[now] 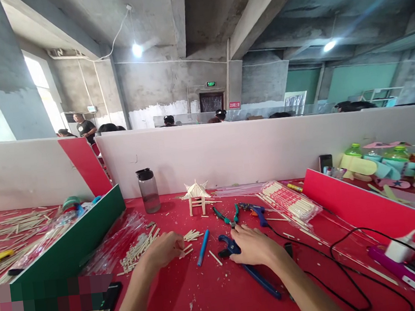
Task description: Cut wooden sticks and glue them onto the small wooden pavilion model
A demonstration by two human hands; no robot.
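My left hand point(163, 249) rests on the red table point(215, 303) with its fingers curled over short wooden sticks point(190, 236); what it pinches is hidden. My right hand point(252, 245) lies on the blue-handled pliers point(253, 274), fingers closed around the head end. A blue pen-like tool point(203, 247) lies between the hands. Behind them stand a small stick pavilion model point(196, 195), green-handled cutters point(227, 216) and a blue glue gun point(255, 212).
A dark water bottle point(148, 190) stands at the back. A packet of sticks point(290, 202) lies right of the model. Black cables point(337, 260) run to a power strip point(412, 272). A green divider point(71, 239) and a red divider point(377, 217) bound the place; people sit beyond the white partition point(259, 150).
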